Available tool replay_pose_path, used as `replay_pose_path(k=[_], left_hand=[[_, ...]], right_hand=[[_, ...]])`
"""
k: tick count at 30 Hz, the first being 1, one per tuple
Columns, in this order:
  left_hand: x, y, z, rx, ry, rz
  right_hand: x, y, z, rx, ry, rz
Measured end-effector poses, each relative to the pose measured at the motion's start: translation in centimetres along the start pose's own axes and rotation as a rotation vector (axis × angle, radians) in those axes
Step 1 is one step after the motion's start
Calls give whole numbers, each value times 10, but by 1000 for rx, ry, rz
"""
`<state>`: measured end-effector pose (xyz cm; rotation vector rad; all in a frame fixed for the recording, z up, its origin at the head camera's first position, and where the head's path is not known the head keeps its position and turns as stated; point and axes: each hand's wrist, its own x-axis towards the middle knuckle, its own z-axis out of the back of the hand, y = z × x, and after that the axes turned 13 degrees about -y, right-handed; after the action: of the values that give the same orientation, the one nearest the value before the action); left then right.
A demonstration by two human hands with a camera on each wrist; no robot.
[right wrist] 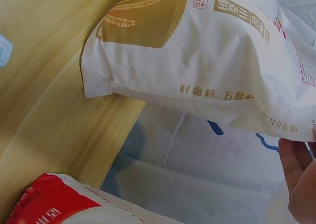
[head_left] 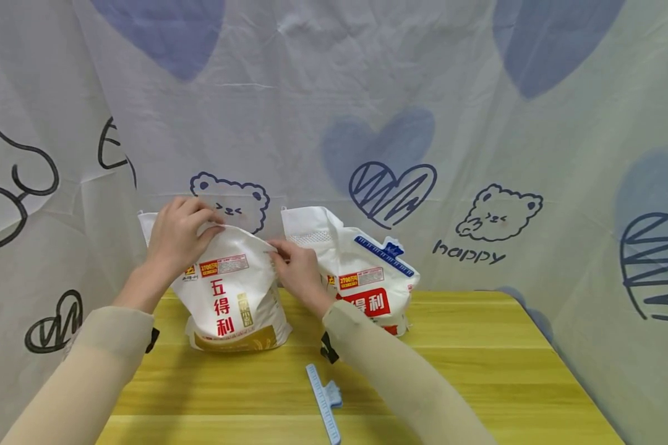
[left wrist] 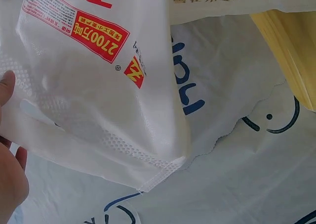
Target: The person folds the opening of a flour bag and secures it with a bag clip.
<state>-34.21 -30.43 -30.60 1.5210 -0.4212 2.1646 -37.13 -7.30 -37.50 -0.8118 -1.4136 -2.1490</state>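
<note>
A white flour bag [head_left: 228, 272] with red lettering and a gold base stands upright on the table at the left. My left hand [head_left: 184, 232] pinches its top edge, thumb in front and fingers behind. At the bag's upper right edge, my right hand [head_left: 300, 269] holds the fabric between thumb and fingers. The left wrist view shows the bag's top flap [left wrist: 98, 150] with a cut-out handle slot near the left hand [left wrist: 12, 184]. In the right wrist view, the right hand [right wrist: 298, 179] grips the bag's side edge, partly out of frame.
A second flour bag [head_left: 406, 296] stands to the right, its top folded under a dark blue sealing clip [head_left: 384, 255]. One light blue clip [head_left: 324, 402] lies near the front of the wooden table [head_left: 479, 371]. A patterned cloth [head_left: 312, 74] hangs behind.
</note>
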Motion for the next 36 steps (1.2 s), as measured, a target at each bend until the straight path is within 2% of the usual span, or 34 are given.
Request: replay_pose_path(k=[8,14,20,31,36], left_hand=[[-11,-3,6,21,-12,32],[-20,0,9,19,-48,11],[-28,4,12,8,-54,-6],[-37,4,18,45,1,8],[-34,6,19,74,81,23]], right_hand=[[-8,-6,-2,28,-38,67],[-13,-7,-4,28,-82,191],[-17,-8,-5,-31,-72,226],[-25,-15,-7,-88,-51,238],[-26,-17,-9,-98,-31,209]])
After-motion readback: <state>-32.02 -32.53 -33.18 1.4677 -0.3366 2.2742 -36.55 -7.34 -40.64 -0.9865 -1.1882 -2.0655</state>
